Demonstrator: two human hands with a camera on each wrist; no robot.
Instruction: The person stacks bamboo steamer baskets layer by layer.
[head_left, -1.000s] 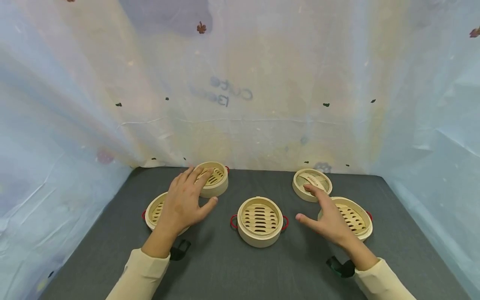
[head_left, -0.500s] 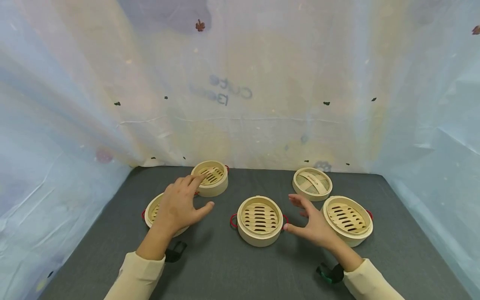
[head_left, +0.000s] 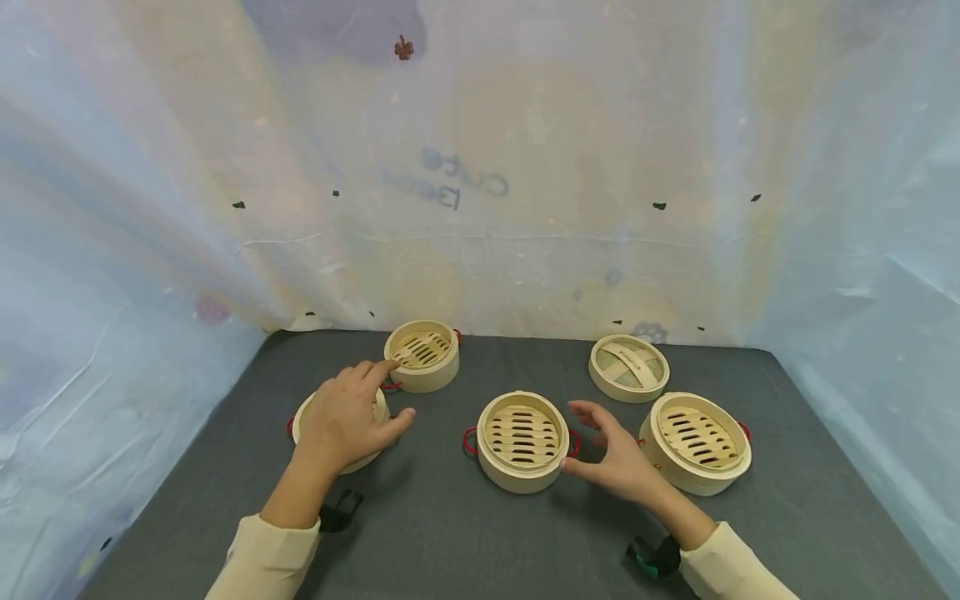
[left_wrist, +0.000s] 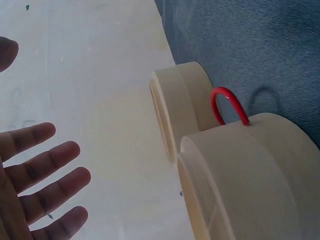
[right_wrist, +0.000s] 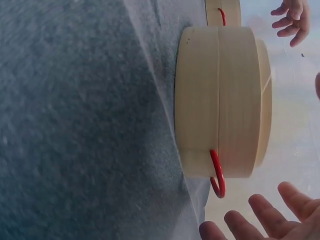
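Head view: what are the hands doing?

Right hand (head_left: 617, 458): just right of the middle basket (head_left: 523, 442), fingers parted and slightly bent, thumb near its red handle (right_wrist: 218, 172). Left hand (head_left: 347, 425): spread, over the left basket (left_wrist: 260, 175). Neither grips anything.

How would that middle basket handle?

Light and stiff, I'd guess, bamboo-like and not very slippery; its slats might crack under pressure. I'd take opposite side walls; the handles look thin.

And the surroundings?

It sits on a dark table (head_left: 480, 550). Behind it, to the right, lies a round lid (head_left: 628, 368); pale sheets (head_left: 525, 125) hang behind and on both sides.
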